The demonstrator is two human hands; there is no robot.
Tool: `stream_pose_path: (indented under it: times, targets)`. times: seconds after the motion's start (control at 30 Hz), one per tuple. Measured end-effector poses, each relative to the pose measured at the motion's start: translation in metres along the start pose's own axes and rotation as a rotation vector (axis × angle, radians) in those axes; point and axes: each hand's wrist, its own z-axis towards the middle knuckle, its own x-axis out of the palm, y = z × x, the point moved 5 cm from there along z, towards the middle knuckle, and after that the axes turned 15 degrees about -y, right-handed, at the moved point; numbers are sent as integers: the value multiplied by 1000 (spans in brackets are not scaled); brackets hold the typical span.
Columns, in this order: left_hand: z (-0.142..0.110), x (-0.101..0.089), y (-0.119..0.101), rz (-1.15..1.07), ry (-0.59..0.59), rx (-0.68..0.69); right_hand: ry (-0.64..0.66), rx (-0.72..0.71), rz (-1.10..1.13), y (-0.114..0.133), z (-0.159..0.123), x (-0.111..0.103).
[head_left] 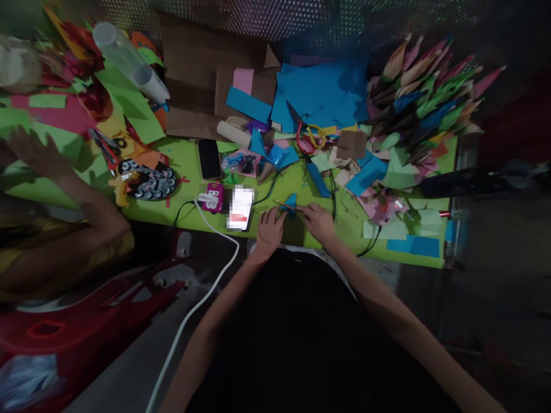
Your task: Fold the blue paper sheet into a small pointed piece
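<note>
My left hand (270, 227) rests on the green tabletop, its fingertips at the lower left edge of a small folded piece of blue paper (292, 201). Pinched in my right hand (318, 222) is the end of a thin orange-brown stick (283, 204), which lies across the blue paper. What kind of stick it is cannot be made out. A lit phone (240, 208) lies just left of my left hand. The undersides of both hands are hidden.
Scissors (300, 129), a blue-handled tool (317, 179) and paper scraps lie beyond my hands. Paper cones (424, 103) pile up at the right. A dark phone (209, 159), a pink power adapter (212, 198) and a white cable (189, 315) are leftward. Another person's hand (37, 152) is far left.
</note>
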Motion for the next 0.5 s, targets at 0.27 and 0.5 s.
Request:
stream_pose_path:
  times: [0.27, 0.5]
  targets:
    - [8, 8, -4, -55, 51, 103, 15, -78, -99, 4, -7, -3]
    - [16, 7, -3, -65, 43, 125, -29, -171, -38, 9, -13, -1]
